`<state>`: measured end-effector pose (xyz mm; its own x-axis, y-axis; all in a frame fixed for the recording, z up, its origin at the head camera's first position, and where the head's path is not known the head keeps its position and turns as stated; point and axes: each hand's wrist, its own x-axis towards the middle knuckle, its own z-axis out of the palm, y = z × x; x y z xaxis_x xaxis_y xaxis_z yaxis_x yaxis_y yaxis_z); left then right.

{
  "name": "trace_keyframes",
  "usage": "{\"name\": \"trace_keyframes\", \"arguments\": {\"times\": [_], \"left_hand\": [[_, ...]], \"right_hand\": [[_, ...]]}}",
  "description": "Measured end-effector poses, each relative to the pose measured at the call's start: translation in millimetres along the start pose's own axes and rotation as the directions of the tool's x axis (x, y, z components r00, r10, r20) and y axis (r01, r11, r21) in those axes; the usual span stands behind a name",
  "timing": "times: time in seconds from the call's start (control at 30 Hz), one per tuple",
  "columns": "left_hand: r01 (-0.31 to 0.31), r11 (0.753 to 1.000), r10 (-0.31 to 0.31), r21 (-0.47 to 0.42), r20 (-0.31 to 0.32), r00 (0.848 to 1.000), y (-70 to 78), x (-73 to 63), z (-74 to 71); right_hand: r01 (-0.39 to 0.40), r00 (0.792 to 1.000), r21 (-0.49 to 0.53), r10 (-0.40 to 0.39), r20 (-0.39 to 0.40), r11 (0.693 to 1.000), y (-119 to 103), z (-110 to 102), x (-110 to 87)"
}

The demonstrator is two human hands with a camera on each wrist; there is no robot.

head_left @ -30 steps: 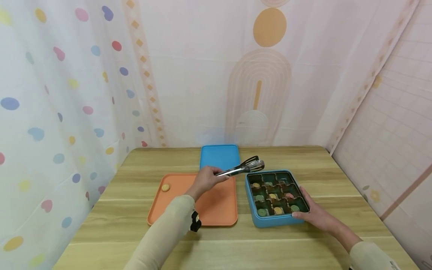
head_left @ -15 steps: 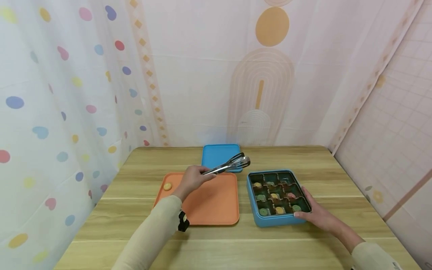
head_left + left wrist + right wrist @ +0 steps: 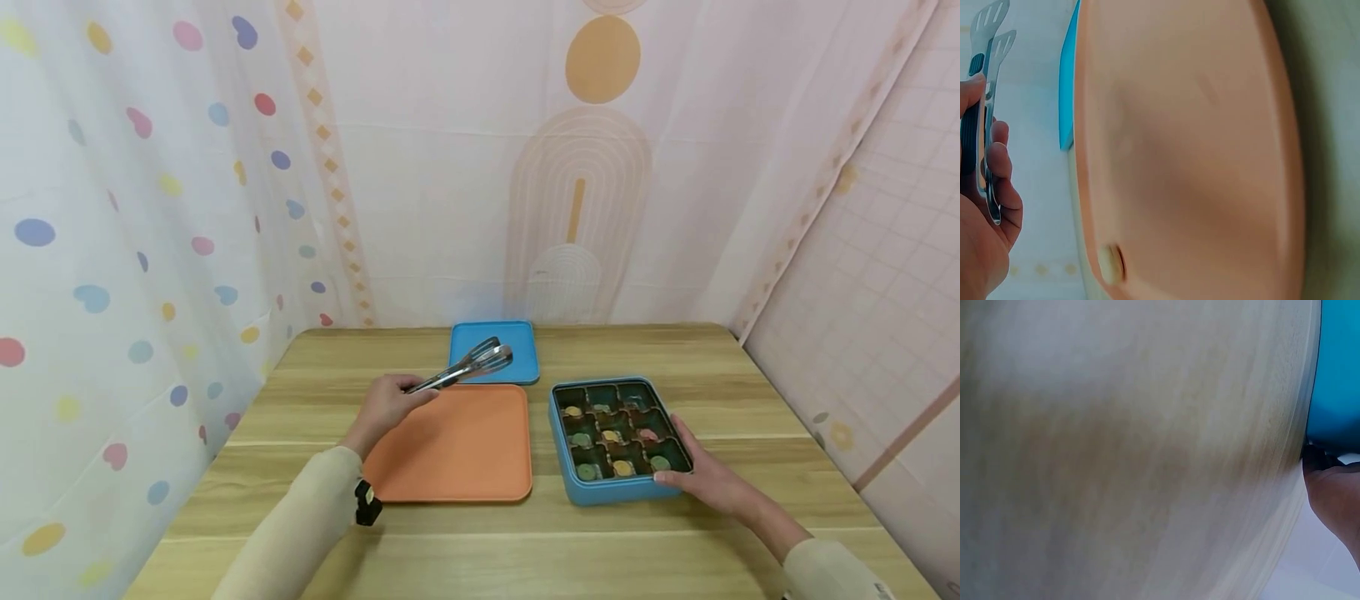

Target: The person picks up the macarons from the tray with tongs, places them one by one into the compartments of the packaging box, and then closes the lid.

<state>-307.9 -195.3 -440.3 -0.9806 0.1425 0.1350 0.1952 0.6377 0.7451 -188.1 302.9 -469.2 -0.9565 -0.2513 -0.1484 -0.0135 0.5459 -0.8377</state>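
My left hand [image 3: 384,410] holds metal serving tongs [image 3: 459,371] with slotted ends over the orange tray [image 3: 468,454]. The tongs' ends are apart, with nothing between them. One round yellowish cookie [image 3: 1110,264] lies in a corner of the tray in the left wrist view; my hand hides it in the head view. On the right, my right hand [image 3: 708,481] grips the near right corner of a blue box [image 3: 618,490], thumb at the rim and fingers along the side. Inside the box, a dark divided insert [image 3: 602,398] bears small round green, yellow and pink pieces.
A flat blue tray or lid [image 3: 525,360] lies behind the orange tray, partly under the tongs in the head view. A strip of wooden table [image 3: 480,550] runs along the front. Patterned curtains [image 3: 420,208] stand close behind and at both sides.
My left hand has moved left with the tongs, from beside the box to over the orange tray's left part, now covering the cookie in the head view. The right hand stays on the box.
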Motion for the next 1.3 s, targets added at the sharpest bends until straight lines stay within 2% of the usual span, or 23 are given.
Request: {"name": "trace_keyframes", "arguments": {"times": [0.17,0.33,0.53,0.8,0.93,1.13,1.3], "left_hand": [[0.026,1.0,-0.026,-0.007,-0.031,0.999,-15.4,-6.6,-14.5],[0.064,0.998,-0.064,0.003,-0.051,0.997,-29.7,-18.9,-32.6],[0.073,0.99,-0.059,0.124,-0.11,0.992,-50.4,-36.9,-57.7],[0.085,0.975,-0.061,0.203,-0.126,0.99,-74.9,-62.0,-88.8],[0.082,0.969,-0.05,0.233,-0.138,0.989,-82.4,-72.0,-97.9],[0.122,0.966,-0.09,0.23,-0.146,0.985,-92.0,-89.0,-106.4],[0.126,0.965,-0.094,0.229,-0.147,0.985,-101.1,-99.4,-110.9]], "right_hand": [[-0.006,1.0,-0.004,0.006,-0.005,1.0,1,0,0.0],[-0.013,1.0,-0.015,0.013,0.0,1.0,3,0,-3.0],[-0.018,1.0,-0.016,0.018,-0.012,1.0,4,1,-6.0],[-0.015,1.0,-0.012,0.015,-0.009,1.0,1,1,-5.0],[-0.017,1.0,-0.006,0.017,-0.004,1.0,2,1,-4.4],[-0.001,1.0,-0.012,0.001,0.003,1.0,1,1,-2.9],[0.005,1.0,0.002,-0.005,0.004,1.0,0,1,-1.5]]}}
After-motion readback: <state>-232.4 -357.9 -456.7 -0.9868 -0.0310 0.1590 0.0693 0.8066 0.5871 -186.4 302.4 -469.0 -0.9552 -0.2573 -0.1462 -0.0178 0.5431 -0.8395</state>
